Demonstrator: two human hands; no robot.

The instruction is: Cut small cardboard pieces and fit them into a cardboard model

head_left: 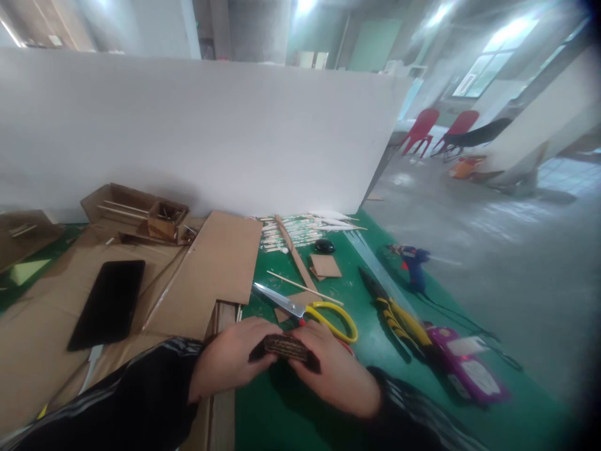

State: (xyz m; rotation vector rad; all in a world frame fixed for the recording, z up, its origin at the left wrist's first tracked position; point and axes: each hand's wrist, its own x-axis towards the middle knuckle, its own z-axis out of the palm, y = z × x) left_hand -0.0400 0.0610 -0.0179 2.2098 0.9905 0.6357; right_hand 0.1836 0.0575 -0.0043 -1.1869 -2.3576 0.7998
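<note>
A small dark brown block with a layered, rough edge [285, 344] is held between both hands near the bottom middle; its exact kind is not clear. My left hand [237, 354] closes on its left end. At the right end my right hand [331, 366] grips it, the thumb underneath. Just beyond the hands lie scissors [332, 318] with yellow and red handles, blades pointing left and slightly open. My right hand covers part of the red handle. A thin wooden stick [305, 287] and small cardboard squares [326, 265] lie behind them.
A phone [110, 304] on a cable and a cardboard sheet [220, 250] lie left. Pliers [389, 313], a purple device [469, 366] and a blue glue gun [414, 266] are right. Behind stand a cardboard box [119, 210], wrapped sticks [300, 232] and a white partition [211, 131].
</note>
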